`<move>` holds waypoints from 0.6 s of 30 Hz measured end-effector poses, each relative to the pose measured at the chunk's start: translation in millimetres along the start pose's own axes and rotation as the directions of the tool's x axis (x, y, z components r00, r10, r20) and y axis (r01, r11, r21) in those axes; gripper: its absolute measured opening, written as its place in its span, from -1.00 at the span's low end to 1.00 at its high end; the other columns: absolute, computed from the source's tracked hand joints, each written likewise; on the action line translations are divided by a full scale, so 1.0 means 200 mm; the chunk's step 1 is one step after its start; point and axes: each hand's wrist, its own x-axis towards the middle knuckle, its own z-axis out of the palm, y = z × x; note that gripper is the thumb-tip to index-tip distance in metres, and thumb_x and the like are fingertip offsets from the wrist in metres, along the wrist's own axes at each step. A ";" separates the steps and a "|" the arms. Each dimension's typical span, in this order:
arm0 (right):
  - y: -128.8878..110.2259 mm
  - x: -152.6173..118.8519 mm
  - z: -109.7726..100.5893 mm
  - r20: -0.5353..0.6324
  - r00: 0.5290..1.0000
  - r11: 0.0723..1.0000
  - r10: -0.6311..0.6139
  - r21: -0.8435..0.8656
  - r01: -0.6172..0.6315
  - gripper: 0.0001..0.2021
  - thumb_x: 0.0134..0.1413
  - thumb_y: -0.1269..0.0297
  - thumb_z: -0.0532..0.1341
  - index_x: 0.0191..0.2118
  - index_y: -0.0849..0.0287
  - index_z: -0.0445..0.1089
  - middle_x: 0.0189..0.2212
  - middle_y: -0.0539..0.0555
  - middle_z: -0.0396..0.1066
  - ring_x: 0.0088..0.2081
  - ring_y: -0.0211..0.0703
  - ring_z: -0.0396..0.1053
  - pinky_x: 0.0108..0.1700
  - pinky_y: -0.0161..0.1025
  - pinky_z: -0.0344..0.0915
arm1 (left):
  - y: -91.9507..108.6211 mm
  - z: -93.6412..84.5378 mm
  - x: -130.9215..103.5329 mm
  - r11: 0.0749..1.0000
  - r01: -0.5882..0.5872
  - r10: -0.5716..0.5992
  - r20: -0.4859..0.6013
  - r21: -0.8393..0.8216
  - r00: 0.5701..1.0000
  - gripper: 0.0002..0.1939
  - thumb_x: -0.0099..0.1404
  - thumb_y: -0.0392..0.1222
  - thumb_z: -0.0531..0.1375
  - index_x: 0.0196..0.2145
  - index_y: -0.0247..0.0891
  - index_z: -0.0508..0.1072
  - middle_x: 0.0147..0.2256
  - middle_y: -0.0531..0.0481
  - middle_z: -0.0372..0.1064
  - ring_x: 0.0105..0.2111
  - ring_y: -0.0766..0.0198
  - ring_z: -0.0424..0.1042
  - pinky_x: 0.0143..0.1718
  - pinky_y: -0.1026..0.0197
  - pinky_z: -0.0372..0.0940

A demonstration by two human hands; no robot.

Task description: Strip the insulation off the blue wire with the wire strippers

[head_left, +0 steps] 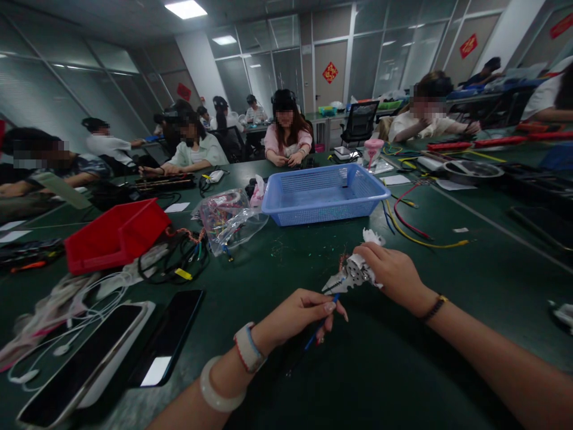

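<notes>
Head view, left hand pinching blue wire slanting up-right, right hand gripping pliers aimed lower left

No text can be read clearly, even on the red diamond signs.

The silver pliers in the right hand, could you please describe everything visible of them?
The pliers look metallic, with a tapering, notched nose and a rounded, perforated middle. The right hand grips their mostly hidden handles, white material beside it. Over the green table, the nose points left and down, its tip by the blue wire; contact is unclear.
</notes>
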 end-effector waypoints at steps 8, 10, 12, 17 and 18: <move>-0.02 -0.01 -0.01 0.026 0.999 0.999 0.036 -0.007 -0.036 -0.71 0.04 0.53 0.09 -0.09 0.21 0.31 -0.17 0.13 0.44 -0.44 -0.20 0.39 -0.43 -0.28 0.22 | 0.01 0.01 -0.01 1.000 0.011 -0.011 -0.010 0.017 1.000 -0.67 0.26 0.01 0.22 -0.25 -0.35 0.54 -0.50 0.05 0.36 -0.59 0.46 0.35 -0.51 0.38 0.27; -0.04 -0.01 0.00 0.031 0.998 0.998 0.054 0.023 -0.055 -0.57 0.00 0.59 0.05 0.03 0.22 0.24 -0.02 0.18 0.38 -0.34 -0.17 0.44 -0.38 -0.28 0.30 | 0.01 0.01 -0.01 1.000 0.005 -0.005 -0.040 0.009 0.999 -0.69 0.24 -0.01 0.24 -0.25 -0.35 0.54 -0.49 0.04 0.38 -0.57 0.43 0.37 -0.48 0.35 0.31; -0.06 -0.01 0.01 0.045 0.996 0.995 0.081 0.054 -0.083 -0.46 -0.04 0.62 0.02 0.12 0.22 0.16 0.08 0.21 0.30 -0.23 -0.12 0.45 -0.33 -0.25 0.37 | 0.01 0.02 -0.01 1.000 -0.005 0.004 -0.076 -0.004 0.997 -0.70 0.21 -0.03 0.27 -0.25 -0.35 0.54 -0.47 0.03 0.41 -0.54 0.39 0.41 -0.44 0.31 0.33; -0.12 -0.01 0.02 0.059 0.992 0.989 0.116 0.088 -0.121 -0.37 -0.07 0.61 0.02 0.20 0.25 0.06 0.14 0.27 0.23 -0.06 -0.03 0.40 -0.24 -0.20 0.44 | 0.02 0.03 0.00 0.999 -0.048 0.047 -0.127 -0.003 0.991 -0.73 0.17 -0.07 0.31 -0.28 -0.35 0.56 -0.38 -0.02 0.47 -0.47 0.34 0.48 -0.34 0.26 0.36; -0.13 -0.01 0.02 0.054 0.991 0.989 0.120 0.079 -0.124 -0.37 -0.08 0.62 0.02 0.20 0.26 0.06 0.13 0.27 0.23 -0.05 -0.02 0.40 -0.23 -0.20 0.44 | 0.02 0.03 0.00 0.999 -0.053 0.053 -0.136 -0.003 0.989 -0.73 0.17 -0.07 0.31 -0.28 -0.36 0.57 -0.38 -0.02 0.47 -0.47 0.33 0.49 -0.33 0.26 0.37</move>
